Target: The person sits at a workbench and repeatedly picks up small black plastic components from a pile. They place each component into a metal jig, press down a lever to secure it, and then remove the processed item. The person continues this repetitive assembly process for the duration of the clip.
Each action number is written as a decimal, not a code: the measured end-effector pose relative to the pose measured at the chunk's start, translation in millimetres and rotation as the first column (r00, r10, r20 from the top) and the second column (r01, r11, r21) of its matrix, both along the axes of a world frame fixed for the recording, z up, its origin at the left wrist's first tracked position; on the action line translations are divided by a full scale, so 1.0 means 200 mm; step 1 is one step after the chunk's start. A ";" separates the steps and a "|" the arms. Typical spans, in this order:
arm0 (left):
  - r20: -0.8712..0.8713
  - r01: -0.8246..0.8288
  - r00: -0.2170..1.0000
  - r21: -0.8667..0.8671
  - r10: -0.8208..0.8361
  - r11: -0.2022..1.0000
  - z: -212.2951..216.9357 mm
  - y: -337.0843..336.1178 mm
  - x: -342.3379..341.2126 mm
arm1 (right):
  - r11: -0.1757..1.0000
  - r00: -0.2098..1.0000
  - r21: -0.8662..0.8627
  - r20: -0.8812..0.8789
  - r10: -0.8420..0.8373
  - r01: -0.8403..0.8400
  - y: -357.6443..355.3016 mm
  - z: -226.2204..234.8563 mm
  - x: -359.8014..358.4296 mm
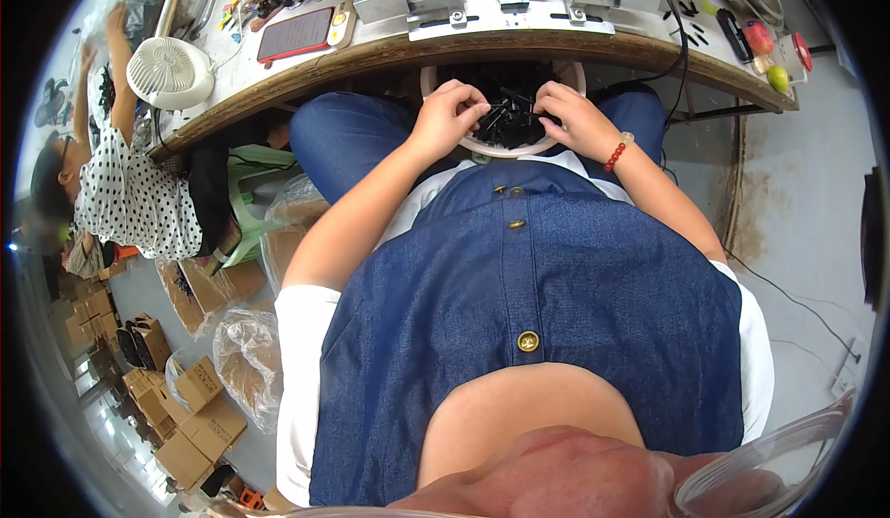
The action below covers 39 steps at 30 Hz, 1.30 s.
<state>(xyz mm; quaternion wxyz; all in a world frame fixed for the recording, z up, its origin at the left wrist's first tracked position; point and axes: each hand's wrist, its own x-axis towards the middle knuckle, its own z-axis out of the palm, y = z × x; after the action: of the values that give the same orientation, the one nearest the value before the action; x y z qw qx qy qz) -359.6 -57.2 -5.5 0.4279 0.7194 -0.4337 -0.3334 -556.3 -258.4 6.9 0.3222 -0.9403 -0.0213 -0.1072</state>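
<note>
A pale pink basin (578,80) rests between my knees, heaped with small black plastic parts (510,124). Over its left side my left hand (449,119) has thumb and fingers pinched together, and what they hold is too small to make out. Across from it, my right hand (573,117) bends its fingers around a thin dark piece that looks like one of the black parts. Both hands are just above the heap, apart from each other.
Above the basin runs the wooden table edge (371,63), carrying a metal fixture (510,17). A red-edged phone (295,36) and a white fan (170,72) are at left. Fruit and a cup (790,54) stand at right. Another person (139,193) works at far left, near cardboard boxes (209,425).
</note>
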 end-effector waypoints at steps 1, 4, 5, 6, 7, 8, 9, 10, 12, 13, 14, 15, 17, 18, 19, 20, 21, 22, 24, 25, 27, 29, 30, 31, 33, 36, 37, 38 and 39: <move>-0.158 -0.038 0.987 -0.053 0.029 0.998 0.01 0.02 -0.04 | 0.999 1.000 0.033 0.019 -0.017 0.016 0.02 0.02 0.00; -0.616 -0.165 0.783 -0.078 0.082 0.983 0.05 0.07 -0.18 | 0.990 0.997 0.129 0.053 -0.058 0.051 0.07 0.05 -0.01; -0.673 -0.166 0.736 -0.069 0.077 0.984 0.08 0.08 -0.22 | 0.986 0.997 0.156 0.054 -0.063 0.054 0.09 0.06 0.01; -0.679 -0.169 0.731 -0.087 0.065 0.982 0.08 0.08 -0.26 | 0.982 0.997 0.183 0.054 -0.063 0.052 0.11 0.07 0.03; -0.681 -0.179 0.729 -0.106 0.060 0.978 0.08 0.07 -0.27 | 0.986 0.995 0.161 0.074 -0.063 0.051 0.12 0.05 0.06; -0.663 -0.195 0.742 -0.066 0.103 0.978 0.05 0.05 -0.26 | 0.989 0.992 0.132 0.106 -0.072 0.058 0.10 0.00 0.10; -0.640 -0.207 0.756 -0.034 0.138 0.978 0.01 0.02 -0.23 | 0.992 0.986 0.099 0.144 -0.087 0.073 0.05 -0.05 0.14; -0.665 -0.244 0.728 -0.025 0.166 0.970 -0.03 -0.01 -0.19 | 0.995 0.990 0.034 0.102 -0.097 0.094 0.00 -0.14 0.17; -0.630 -0.287 0.752 -0.051 0.192 0.957 -0.02 -0.01 -0.17 | 0.987 0.996 -0.133 -0.012 -0.090 0.088 -0.11 -0.32 0.21; -0.624 -0.311 0.755 -0.067 0.203 0.948 -0.01 0.03 -0.17 | 0.971 0.994 -0.231 -0.075 -0.079 0.060 -0.10 -0.35 0.23; -0.606 -0.322 0.769 -0.096 0.201 0.942 -0.01 0.07 -0.17 | 0.957 0.996 -0.286 -0.047 -0.070 0.054 -0.08 -0.37 0.24; -0.614 -0.325 0.767 -0.117 0.189 0.938 0.00 0.11 -0.17 | 0.939 0.998 -0.339 -0.017 -0.062 0.053 -0.06 -0.38 0.24; -0.621 -0.306 0.765 -0.114 0.173 0.945 0.05 0.19 -0.15 | 0.941 0.993 -0.338 -0.093 -0.069 0.033 -0.05 -0.39 0.26; -0.632 -0.314 0.756 -0.119 0.172 0.942 0.05 0.23 -0.13 | 0.940 0.987 -0.330 -0.100 -0.121 0.082 -0.04 -0.40 0.27; -0.632 -0.347 0.751 -0.126 0.194 0.929 0.05 0.26 -0.11 | 0.936 0.978 -0.327 -0.110 -0.176 0.132 -0.03 -0.41 0.27; -0.635 -0.381 0.739 -0.120 0.225 0.917 0.03 0.28 -0.09 | 0.926 0.966 -0.354 -0.162 -0.199 0.131 -0.04 -0.42 0.28; -0.637 -0.414 0.728 -0.113 0.254 0.904 0.02 0.30 -0.07 | 0.915 0.951 -0.381 -0.212 -0.226 0.132 -0.06 -0.43 0.28; -0.647 -0.428 0.720 -0.131 0.250 0.894 -0.01 0.32 -0.06 | 0.901 0.966 -0.414 -0.154 -0.207 0.127 -0.07 -0.44 0.28; -0.672 -0.460 0.686 -0.105 0.278 0.882 -0.02 0.34 -0.07 | 0.857 0.986 -0.499 -0.034 -0.164 0.125 -0.08 -0.44 0.27; -0.700 -0.472 0.657 -0.091 0.281 0.877 -0.04 0.34 -0.08 | 0.851 0.990 -0.508 0.039 -0.132 0.134 -0.07 -0.42 0.26; -0.799 -0.456 0.565 -0.092 0.208 0.885 -0.10 0.36 -0.08 | 0.935 0.996 -0.349 -0.029 -0.081 0.066 -0.02 -0.35 0.28; -0.813 -0.446 0.553 -0.106 0.181 0.889 -0.14 0.31 -0.08 | 0.995 0.997 -0.074 0.019 -0.071 0.072 0.05 -0.28 0.29; -0.827 -0.439 0.538 -0.112 0.161 0.891 -0.16 0.30 -0.10 | 0.991 0.995 0.100 -0.037 -0.088 0.091 0.10 -0.22 0.30; -0.836 -0.429 0.534 -0.136 0.129 0.893 -0.17 0.27 -0.09 | 0.959 0.991 0.258 -0.082 -0.102 0.120 0.15 -0.12 0.34; -0.854 -0.393 0.517 -0.174 0.061 0.903 -0.13 0.19 -0.08 | 0.886 0.992 0.447 -0.087 -0.095 0.124 0.20 -0.03 0.41; -0.864 -0.402 0.500 -0.173 0.057 0.899 -0.05 0.10 -0.05 | 0.903 1.000 0.428 0.028 0.001 -0.013 0.23 -0.07 0.48; -0.857 -0.427 0.507 -0.156 0.093 0.891 -0.05 0.08 -0.04 | 0.894 1.000 0.447 0.008 0.029 -0.029 0.26 -0.02 0.49; -0.851 -0.446 0.512 -0.143 0.121 0.884 -0.05 0.07 -0.04 | 0.881 0.999 0.471 0.017 0.028 -0.032 0.26 0.00 0.49; -0.842 -0.474 0.520 -0.143 0.145 0.869 -0.06 0.06 -0.05 | 0.868 0.999 0.495 0.025 0.025 -0.034 0.26 0.01 0.49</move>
<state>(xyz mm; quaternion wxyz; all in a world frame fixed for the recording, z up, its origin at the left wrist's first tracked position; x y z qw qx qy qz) -370.3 -44.9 -17.0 0.7527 0.4634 -0.1049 -0.4557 -457.8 -206.5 9.8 0.5538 -0.8249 -0.0104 -0.1123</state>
